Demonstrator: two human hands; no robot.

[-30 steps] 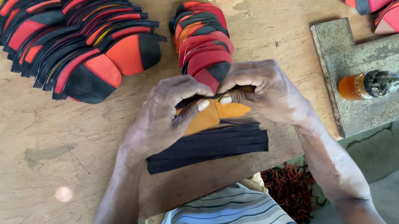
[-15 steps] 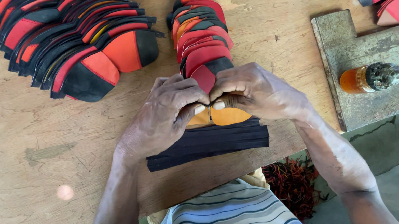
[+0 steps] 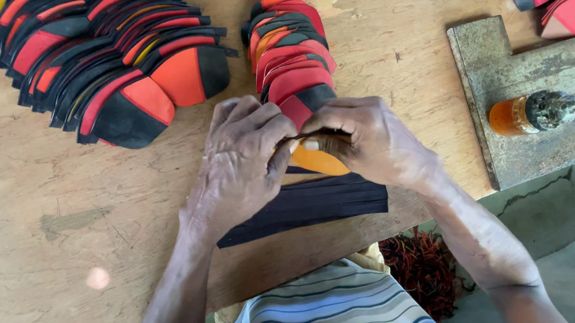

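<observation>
**Both hands closed over an orange piece at the near edge of the desk**

Your left hand (image 3: pixel 240 164) and right hand (image 3: pixel 366 140) met over the orange piece (image 3: pixel 318 161), each grip pinching it, so only its lower curved edge showed; its full outline, its long axis and its heading could not be made out. It sat just above a flat black stack (image 3: pixel 308 207) whose long axis ran left to right. Beyond your knuckles stood a row of red and black pieces (image 3: pixel 288 50). A larger fan of pieces (image 3: pixel 111 59) lay far left, cut off by the frame. An amber bottle (image 3: pixel 533 113) lay on its side on a metal plate (image 3: pixel 549 68) at right.
</observation>
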